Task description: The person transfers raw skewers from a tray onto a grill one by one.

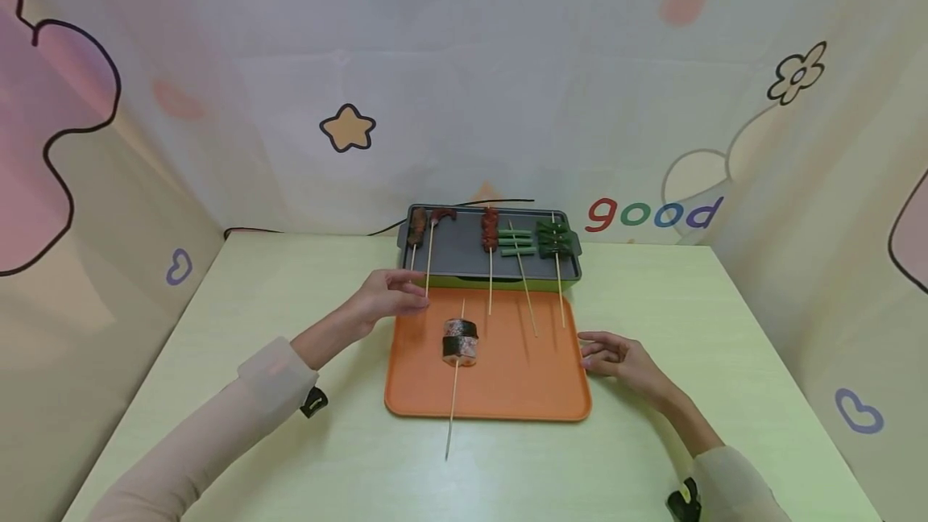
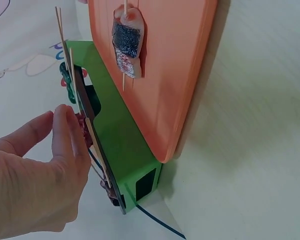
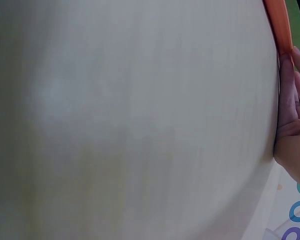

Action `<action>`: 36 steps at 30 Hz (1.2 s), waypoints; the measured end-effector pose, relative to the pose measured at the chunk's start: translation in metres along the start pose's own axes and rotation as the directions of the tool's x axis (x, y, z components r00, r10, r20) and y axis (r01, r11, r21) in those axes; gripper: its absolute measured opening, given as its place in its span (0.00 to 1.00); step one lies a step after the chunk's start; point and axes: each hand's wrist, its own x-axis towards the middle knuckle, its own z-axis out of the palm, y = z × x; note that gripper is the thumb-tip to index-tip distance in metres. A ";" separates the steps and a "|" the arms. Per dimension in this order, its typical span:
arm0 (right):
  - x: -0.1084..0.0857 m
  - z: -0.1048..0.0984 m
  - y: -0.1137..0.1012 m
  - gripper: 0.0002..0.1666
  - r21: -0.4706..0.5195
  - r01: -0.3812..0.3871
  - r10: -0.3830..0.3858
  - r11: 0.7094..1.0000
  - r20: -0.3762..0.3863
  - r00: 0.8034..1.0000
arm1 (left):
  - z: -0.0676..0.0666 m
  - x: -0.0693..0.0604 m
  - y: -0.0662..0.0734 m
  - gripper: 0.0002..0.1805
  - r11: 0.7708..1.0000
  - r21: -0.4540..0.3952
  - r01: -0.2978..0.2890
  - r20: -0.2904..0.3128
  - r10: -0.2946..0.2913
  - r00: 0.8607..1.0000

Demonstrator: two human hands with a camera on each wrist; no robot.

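Observation:
My left hand (image 1: 391,295) is at the front left of the grill. Its fingertips are beside the stick of a curled brown-red skewer (image 1: 431,256); in the left wrist view the fingers (image 2: 62,132) are extended, with no stick plainly pinched. My right hand (image 1: 622,361) touches the right edge of the orange tray (image 1: 522,393) with relaxed fingers. In the right wrist view its fingertips (image 3: 287,65) meet the tray's edge. On the tray lies a skewer with black-and-white rolls (image 1: 460,342), its stick end reaching past the front rim.
Behind the tray stands a green grill with a dark plate (image 1: 460,252). It bears a brown meat skewer (image 1: 416,228), a red meat skewer (image 1: 490,230), a green stalk skewer (image 1: 516,242) and a leafy green skewer (image 1: 554,240). A black cord (image 2: 162,223) runs behind it. Curtains surround the table.

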 end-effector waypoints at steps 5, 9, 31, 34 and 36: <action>-0.001 0.000 -0.003 0.34 -0.001 0.004 -0.004 1.000 -0.001 1.000 | -0.003 -0.008 -0.003 0.30 1.000 -0.013 0.004 0.001 -0.004 1.000; -0.002 -0.001 -0.006 0.34 0.003 0.027 -0.027 1.000 0.003 1.000 | -0.005 -0.015 -0.006 0.28 0.998 -0.052 0.020 0.005 -0.020 1.000; -0.002 0.000 -0.002 0.34 0.034 0.051 -0.053 0.998 0.035 0.998 | 0.042 -0.101 -0.098 0.23 0.984 -0.082 0.159 0.347 -0.122 0.930; -0.001 -0.001 -0.002 0.34 0.029 0.047 -0.048 0.998 0.029 0.998 | 0.047 -0.103 -0.101 0.24 0.982 -0.103 0.159 0.376 -0.110 0.920; 0.000 -0.001 -0.002 0.34 0.021 0.041 -0.042 0.999 0.025 0.999 | 0.049 -0.103 -0.101 0.25 0.981 -0.119 0.155 0.388 -0.098 0.916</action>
